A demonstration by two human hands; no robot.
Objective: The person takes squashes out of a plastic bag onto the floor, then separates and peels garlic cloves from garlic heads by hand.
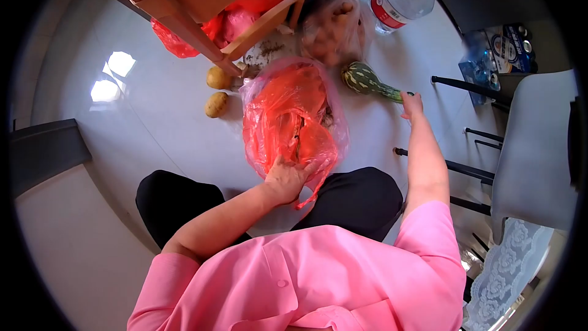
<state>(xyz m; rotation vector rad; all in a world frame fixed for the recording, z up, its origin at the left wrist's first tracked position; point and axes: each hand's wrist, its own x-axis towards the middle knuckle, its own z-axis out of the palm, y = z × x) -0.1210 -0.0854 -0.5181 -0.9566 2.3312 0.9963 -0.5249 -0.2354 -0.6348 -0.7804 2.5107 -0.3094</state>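
Observation:
My right hand is stretched out to the right, its fingers closed around the thin neck end of a green, pale-streaked squash. The squash's thick end rests on the floor beside the bags. Between my knees lies a red plastic bag inside a thinner pinkish one, its mouth partly gathered. My left hand grips the near edge of the red bag. Its contents are mostly hidden; something brownish shows at the right side. Two potatoes sit on the floor left of the bag.
Behind the bag stands a wooden rack with red bags on it. A clear bag of brownish round produce and a large water bottle stand at the back. A grey chair with dark legs is at right, near packed drinks.

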